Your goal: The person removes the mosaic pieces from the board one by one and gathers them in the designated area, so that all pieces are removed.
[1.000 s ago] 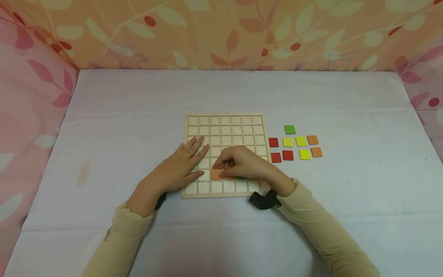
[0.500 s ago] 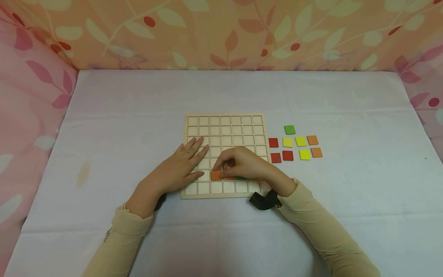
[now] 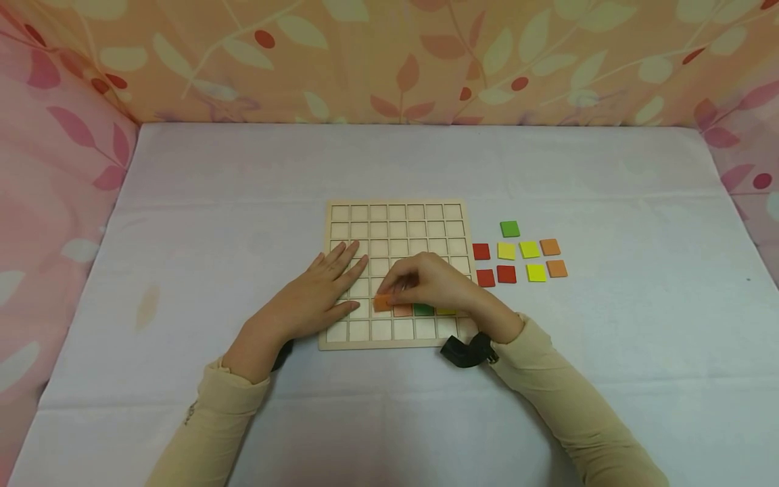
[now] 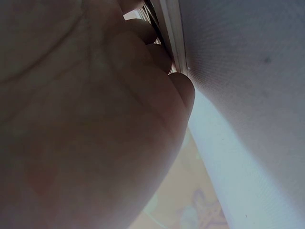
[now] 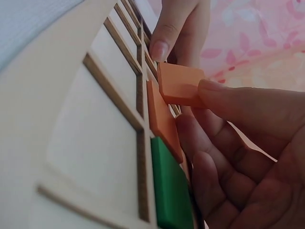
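Between thumb and fingertips, my right hand pinches an orange square tile. The right wrist view shows this orange tile tilted, lifted out of the wooden grid board. Beside it in the same row lie another orange tile, a green tile and a yellow tile, partly covered by my right hand in the head view. My left hand rests on the board's left side with straight fingers. In the left wrist view, its palm fills much of the picture beside the board's edge.
Right of the board lie loose tiles on the white cloth: a green tile, several red ones, several yellow ones and two orange ones. A patterned curtain stands behind the table.
The orange tile lay flat in its cell; now it is tilted and raised in my right hand, which has risen slightly. More of the green and yellow tiles shows. My left hand stays put.
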`<state>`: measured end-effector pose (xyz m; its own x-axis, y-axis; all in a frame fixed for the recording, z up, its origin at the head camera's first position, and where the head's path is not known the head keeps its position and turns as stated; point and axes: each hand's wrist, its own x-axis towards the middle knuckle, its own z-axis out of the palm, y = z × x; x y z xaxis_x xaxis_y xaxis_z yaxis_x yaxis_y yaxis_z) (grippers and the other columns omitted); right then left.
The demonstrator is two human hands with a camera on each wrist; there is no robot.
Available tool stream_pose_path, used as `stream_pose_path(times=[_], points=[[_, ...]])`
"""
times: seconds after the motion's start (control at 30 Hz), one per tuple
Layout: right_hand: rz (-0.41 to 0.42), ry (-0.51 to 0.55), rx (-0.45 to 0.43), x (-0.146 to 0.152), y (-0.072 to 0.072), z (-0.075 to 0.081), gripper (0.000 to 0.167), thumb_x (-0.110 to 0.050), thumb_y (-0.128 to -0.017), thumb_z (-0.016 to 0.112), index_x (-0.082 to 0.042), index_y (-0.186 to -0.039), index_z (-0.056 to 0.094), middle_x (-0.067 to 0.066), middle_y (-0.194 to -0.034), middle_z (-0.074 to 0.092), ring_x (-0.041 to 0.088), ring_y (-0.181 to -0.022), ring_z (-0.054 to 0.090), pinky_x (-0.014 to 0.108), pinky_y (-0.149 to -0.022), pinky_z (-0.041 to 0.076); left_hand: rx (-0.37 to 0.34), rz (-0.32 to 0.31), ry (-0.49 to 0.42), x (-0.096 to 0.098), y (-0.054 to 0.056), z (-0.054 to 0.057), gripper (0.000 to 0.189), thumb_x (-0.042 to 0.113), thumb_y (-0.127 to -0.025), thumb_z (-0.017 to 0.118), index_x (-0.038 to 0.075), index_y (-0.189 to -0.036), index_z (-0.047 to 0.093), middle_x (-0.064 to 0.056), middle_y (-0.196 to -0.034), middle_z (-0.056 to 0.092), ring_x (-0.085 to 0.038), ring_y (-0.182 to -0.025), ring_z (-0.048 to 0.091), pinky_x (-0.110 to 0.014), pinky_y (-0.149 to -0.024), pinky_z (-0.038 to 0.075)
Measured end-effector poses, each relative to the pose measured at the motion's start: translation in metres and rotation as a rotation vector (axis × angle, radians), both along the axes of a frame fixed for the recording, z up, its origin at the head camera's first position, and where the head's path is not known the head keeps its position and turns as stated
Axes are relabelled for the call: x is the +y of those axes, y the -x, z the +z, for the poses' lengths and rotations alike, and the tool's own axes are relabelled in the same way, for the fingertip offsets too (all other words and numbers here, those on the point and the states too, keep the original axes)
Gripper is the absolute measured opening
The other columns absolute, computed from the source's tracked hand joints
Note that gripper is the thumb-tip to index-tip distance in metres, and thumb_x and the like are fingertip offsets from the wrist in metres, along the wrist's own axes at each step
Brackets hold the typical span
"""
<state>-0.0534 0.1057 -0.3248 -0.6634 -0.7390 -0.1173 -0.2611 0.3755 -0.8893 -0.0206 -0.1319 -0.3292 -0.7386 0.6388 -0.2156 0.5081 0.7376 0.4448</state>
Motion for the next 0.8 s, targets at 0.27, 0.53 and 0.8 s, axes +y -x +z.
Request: stream_pose_path(times=[0.27,0.53,0.8], points=[[-0.056,0.03,-0.054,0.004,0.0,-0.001,0.015,0.004,-0.081,0.069,-0.003,-0.093,0.073,0.001,-0.087,0.07,0.013,-0.079,0.063,0.028,-0.075,0.053,-0.003,-0.001,-0.001,0.0,0.0,0.0,0.068,0.033,-0.098,0.051,0.009,-0.151,0.016,-0.011,-0.158,-0.002,-0.026,-0.144,-0.004,-0.048,-0.114,0.007],[-0.096,0.041,-0.061,0.01,-0.003,0.001,0.013,0.003,-0.082,0.069,-0.002,-0.093,0.073,0.002,-0.088,0.071,0.013,-0.078,0.064,0.027,-0.072,0.052,-0.004,-0.001,0.007,0.0,0.0,0.0,0.068,0.033,-0.098,0.051,0.009,-0.151,0.016,-0.011,-0.158,-0.002,-0.027,-0.144,-0.004,-0.048,-0.114,0.006],[-0.155,0.058,-0.06,0.022,-0.004,0.004,0.01,-0.002,-0.081,0.073,-0.004,-0.09,0.075,0.001,-0.086,0.071,0.015,-0.077,0.062,0.025,-0.071,0.05,-0.002,-0.006,0.024,0.0,0.002,0.0,0.069,0.034,-0.098,0.05,0.01,-0.152,0.014,-0.011,-0.158,-0.004,-0.027,-0.143,-0.005,-0.048,-0.114,0.006]])
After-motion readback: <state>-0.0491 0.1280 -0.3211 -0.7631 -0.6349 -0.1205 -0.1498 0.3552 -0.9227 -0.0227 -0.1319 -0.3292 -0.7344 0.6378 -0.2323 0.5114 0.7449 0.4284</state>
